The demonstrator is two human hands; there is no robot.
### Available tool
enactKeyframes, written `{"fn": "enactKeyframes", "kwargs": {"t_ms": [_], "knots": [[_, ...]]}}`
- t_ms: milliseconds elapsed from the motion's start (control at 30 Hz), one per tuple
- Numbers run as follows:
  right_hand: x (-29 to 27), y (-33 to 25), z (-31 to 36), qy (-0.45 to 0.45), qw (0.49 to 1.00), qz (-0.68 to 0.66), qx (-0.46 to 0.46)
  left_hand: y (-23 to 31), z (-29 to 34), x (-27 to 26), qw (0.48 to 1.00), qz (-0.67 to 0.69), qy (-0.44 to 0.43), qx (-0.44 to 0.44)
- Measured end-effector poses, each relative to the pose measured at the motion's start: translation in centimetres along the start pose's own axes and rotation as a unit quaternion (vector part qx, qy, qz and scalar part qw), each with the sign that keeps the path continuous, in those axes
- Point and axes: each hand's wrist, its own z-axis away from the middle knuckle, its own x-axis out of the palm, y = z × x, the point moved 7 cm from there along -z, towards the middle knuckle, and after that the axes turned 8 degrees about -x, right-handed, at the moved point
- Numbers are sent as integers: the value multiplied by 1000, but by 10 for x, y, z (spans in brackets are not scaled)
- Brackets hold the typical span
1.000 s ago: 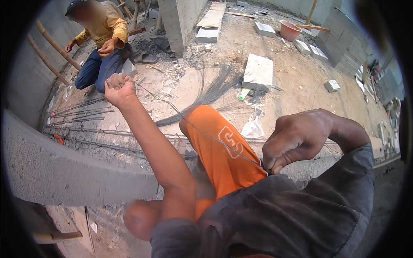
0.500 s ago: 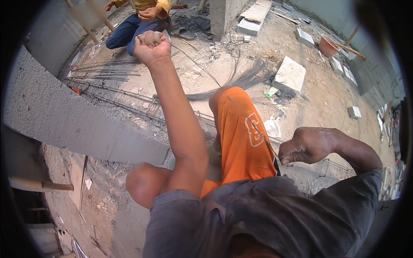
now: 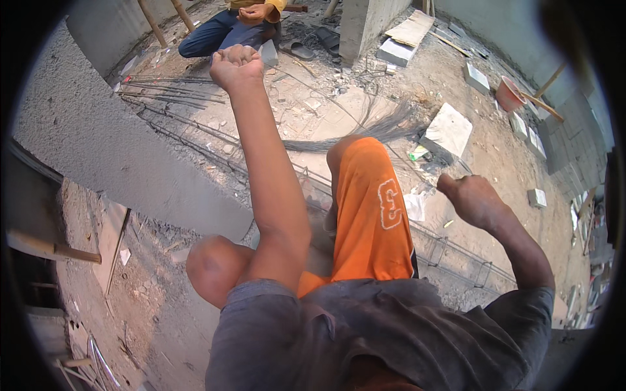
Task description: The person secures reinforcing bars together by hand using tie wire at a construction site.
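My left hand is stretched far out ahead, fist closed on a thin dark wire. From that fist the wire slants down to the right, toward my raised knee in orange shorts. My right hand is closed too, held up to the right of the knee; the wire's far end runs toward it, very thin and hard to follow there. Beyond the knee a bundle of loose dark wire lies fanned out on the ground.
A co-worker in blue trousers crouches ahead. Steel bars and a rebar cage lie on the dusty ground. A rough concrete beam stands at left. Pale blocks, sandals and a red bucket are farther off.
My right hand has moved up and away from my body, its wrist turning. My left hand stays stretched out in its fist. The view has shifted slightly.
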Motion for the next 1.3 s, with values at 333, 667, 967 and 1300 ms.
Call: {"fn": "enactKeyframes", "kwargs": {"t_ms": [333,667,967,1300], "knots": [[-192,77,74,621,750,223,50,-55,13,-41,986,-26,150,-67],[-89,-59,24,-56,796,-396,-455,49,-4,-1,999,-30,3,32],[-156,156,3,579,751,244,203,-33,19,10,999,20,8,-44],[-152,-59,18,-61,718,-498,-483,21,2,-7,999,44,-21,-17]]}}
